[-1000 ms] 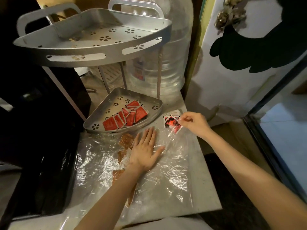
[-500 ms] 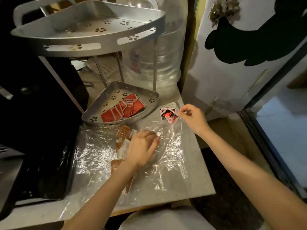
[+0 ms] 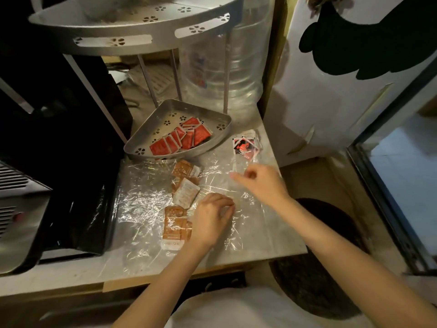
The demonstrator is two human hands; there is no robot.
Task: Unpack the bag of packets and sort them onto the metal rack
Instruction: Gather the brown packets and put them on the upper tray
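Observation:
A clear plastic bag (image 3: 146,204) lies flattened on the counter. Several brown packets (image 3: 183,185) lie in a loose column at its middle, with more brown packets (image 3: 175,227) nearer me. A small cluster of black-and-red packets (image 3: 246,145) sits at the bag's far right corner. Red packets (image 3: 182,138) lie in a row in the metal rack's lower tray (image 3: 222,119). My left hand (image 3: 212,216) rests curled on the plastic, just right of the brown packets, fingers bunched on the film. My right hand (image 3: 260,183), blurred, pinches the plastic below the black-and-red cluster.
The rack's upper tray (image 3: 132,41) overhangs the far side on thin legs. A large clear water jug (image 3: 227,74) stands behind the rack. A black appliance (image 3: 59,138) borders the left. The counter's right edge (image 3: 290,209) drops to the floor beside a white door.
My right hand has drawn back toward me from the black-and-red packets. My left hand went from flat and spread to curled, and slid nearer me beside the brown packets.

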